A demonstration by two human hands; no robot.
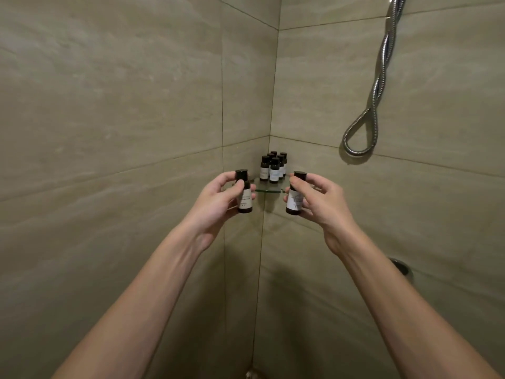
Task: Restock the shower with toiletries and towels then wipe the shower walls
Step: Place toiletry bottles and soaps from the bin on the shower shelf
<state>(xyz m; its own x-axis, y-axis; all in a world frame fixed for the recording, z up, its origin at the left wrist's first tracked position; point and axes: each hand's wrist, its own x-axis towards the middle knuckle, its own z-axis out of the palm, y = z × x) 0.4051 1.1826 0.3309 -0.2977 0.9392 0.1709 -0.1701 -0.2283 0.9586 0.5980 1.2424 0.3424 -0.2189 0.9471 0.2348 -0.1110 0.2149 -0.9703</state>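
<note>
My left hand (216,201) grips a small dark toiletry bottle (244,198) with a white label and black cap, held upright. A second, matching bottle (295,199) is gripped upright in my right hand (319,203). Both hands hover just in front of a glass corner shelf (269,190), one on each side of it. Several more bottles (273,168) of the same kind stand grouped at the back of the shelf, in the corner. No towel or cloth is in view.
Beige tiled shower walls (123,105) meet in the corner behind the shelf. A twisted chrome shower hose (378,91) hangs in a loop on the right wall. A round chrome fitting (401,266) sits low on the right, partly behind my forearm.
</note>
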